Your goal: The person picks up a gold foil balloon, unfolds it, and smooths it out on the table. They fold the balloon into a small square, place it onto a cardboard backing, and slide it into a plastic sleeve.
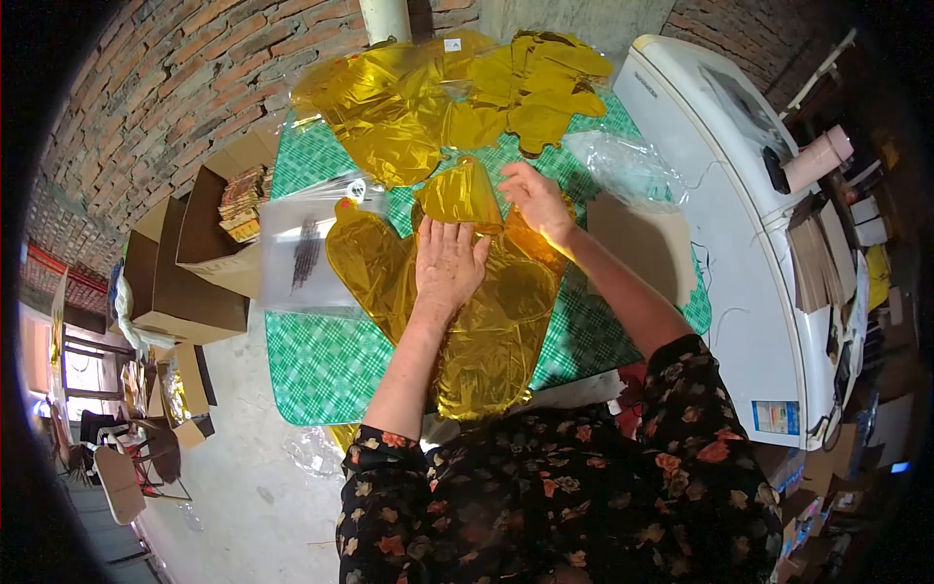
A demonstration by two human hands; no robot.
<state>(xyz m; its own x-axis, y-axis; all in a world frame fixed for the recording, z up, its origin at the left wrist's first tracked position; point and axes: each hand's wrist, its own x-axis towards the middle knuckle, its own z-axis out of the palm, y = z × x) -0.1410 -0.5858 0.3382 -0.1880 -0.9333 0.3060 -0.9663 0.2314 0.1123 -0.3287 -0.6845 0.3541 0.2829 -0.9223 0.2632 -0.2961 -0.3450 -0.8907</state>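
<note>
A flat gold foil balloon (496, 336) lies over the near part of the table, with its top part folded over into a flap (457, 193). My left hand (449, 261) rests palm down on the foil just below this flap, fingers stretched out. Beside the flap on the right, my right hand (537, 202) is raised a little, its fingers loosely bent and apart, with nothing visible in them. More flat gold foil balloons (389, 107) are spread across the far end of the table, some overlapping.
A green checked tablecloth (316, 365) covers the table. Clear plastic bags (311, 258) lie at left, with crumpled clear film (632, 167) and a cardboard sheet (637, 248) at right. Open cardboard boxes (185, 302) stand left; a white fridge (730, 214) borders the right side.
</note>
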